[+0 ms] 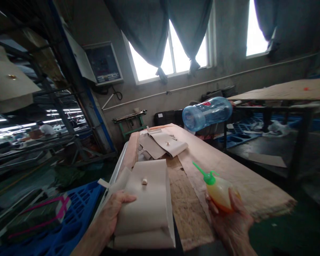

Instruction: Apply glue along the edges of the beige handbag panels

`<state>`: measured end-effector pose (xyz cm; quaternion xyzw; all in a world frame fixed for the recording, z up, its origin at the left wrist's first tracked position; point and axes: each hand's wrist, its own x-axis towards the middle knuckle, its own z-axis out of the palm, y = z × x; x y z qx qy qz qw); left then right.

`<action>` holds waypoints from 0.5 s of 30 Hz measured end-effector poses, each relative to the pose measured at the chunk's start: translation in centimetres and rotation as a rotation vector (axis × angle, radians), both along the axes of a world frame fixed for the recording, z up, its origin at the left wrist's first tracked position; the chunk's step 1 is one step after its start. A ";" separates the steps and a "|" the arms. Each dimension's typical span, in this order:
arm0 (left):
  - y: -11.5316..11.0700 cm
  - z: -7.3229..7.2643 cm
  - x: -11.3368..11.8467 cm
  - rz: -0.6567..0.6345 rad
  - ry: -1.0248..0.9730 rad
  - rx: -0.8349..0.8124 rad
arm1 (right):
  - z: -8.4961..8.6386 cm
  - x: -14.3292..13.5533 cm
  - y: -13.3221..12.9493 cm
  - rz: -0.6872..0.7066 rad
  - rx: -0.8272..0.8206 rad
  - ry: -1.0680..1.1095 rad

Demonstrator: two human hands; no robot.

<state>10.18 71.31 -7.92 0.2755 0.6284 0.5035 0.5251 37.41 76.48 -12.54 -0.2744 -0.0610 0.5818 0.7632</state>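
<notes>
Blue jug [209, 113] lies sideways beyond squeeze bottle [219, 195].

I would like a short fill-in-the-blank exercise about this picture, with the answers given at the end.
1. The right grip holds a squeeze bottle whose nozzle is ____ in colour.
2. In the picture, the near beige piece, touched by the left grip, is to the ____ of the bottle.
3. The large water jug and the pallet at lower left are both ____ in colour.

Missing words: green; left; blue.
</notes>
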 end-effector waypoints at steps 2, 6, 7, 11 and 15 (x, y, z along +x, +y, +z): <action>-2.2 -0.2 -0.2 0.103 -0.114 -0.053 | 0.2 0.0 -0.3 0.019 0.004 -0.029; -5.0 -0.2 -0.1 0.304 -0.243 -0.075 | 0.4 0.3 -1.7 0.077 -0.022 -0.134; -5.2 -0.1 0.0 0.319 -0.270 -0.069 | 0.3 0.4 -2.1 0.080 -0.034 -0.178; -5.3 0.2 0.2 0.320 -0.352 -0.052 | 0.1 1.0 -3.1 0.093 -0.079 -0.437; -4.6 -0.3 0.1 0.341 -0.385 -0.058 | 1.0 1.4 -2.5 0.115 -0.092 -0.750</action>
